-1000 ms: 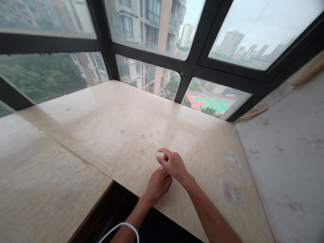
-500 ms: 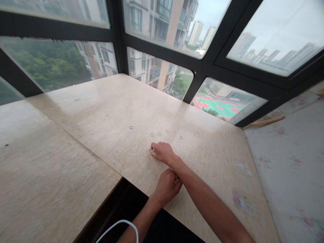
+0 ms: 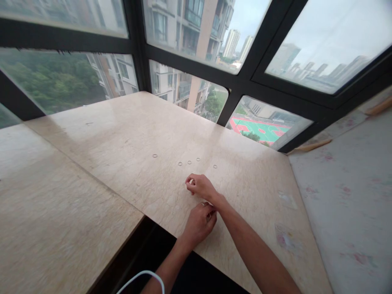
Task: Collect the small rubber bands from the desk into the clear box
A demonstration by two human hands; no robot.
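Note:
Several thin metal rings lie on the beige marble-like surface (image 3: 122, 163): one ring (image 3: 154, 155) apart at the left, a ring (image 3: 180, 163), a ring (image 3: 189, 162) and a ring (image 3: 198, 159) close together, and another ring (image 3: 215, 166) to the right. Just nearer than these, my right hand (image 3: 200, 185) pinches a small ring, seen as a thin line at the fingertips. My left hand (image 3: 200, 222) rests under the right wrist, its fingers curled; what it holds, if anything, is hidden. A band shows on one of its fingers.
Two clear plastic packets, a small packet (image 3: 287, 199) and a larger packet (image 3: 288, 238), lie at the right by the floral wall (image 3: 343, 196). A white cable (image 3: 143, 272) crosses my left forearm. Dark-framed windows (image 3: 196, 59) border the far edge.
My right hand has lifted slightly and tilted the pinched ring from lying face-up to edge-on. The whole view has shifted a little; the other rings keep their arrangement.

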